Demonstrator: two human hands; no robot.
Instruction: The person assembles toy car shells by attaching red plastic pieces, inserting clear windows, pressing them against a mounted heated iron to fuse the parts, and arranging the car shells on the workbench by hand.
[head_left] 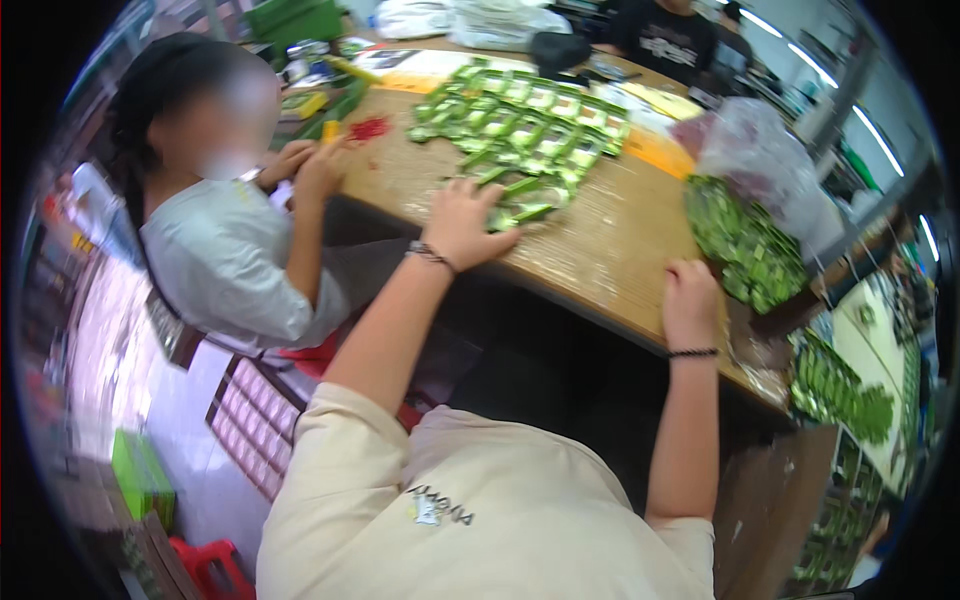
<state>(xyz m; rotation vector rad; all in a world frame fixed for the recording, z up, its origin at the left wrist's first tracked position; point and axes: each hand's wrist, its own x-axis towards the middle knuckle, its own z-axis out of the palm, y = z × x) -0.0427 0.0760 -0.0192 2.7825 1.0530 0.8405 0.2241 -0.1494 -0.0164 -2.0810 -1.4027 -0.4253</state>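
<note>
Shiny green pieces (530,125), set in slanting rows with frame-like openings, cover the far middle of the brown table (625,235). My left hand (465,225) lies at their near left corner, fingers spread and the thumb out to the right, touching the nearest pieces. Close to the table's front edge, my right hand (692,305) is closed with its fingers curled; whatever it may hold is hidden. Just to its right lies a heap of similar green pieces (740,245).
A clear plastic bag (765,160) stands behind the heap. At left sits a co-worker (235,255), hands near red bits (368,128). More green pieces (840,390) lie on a pale surface at right. A red stool (215,565) and green box (143,475) stand lower left.
</note>
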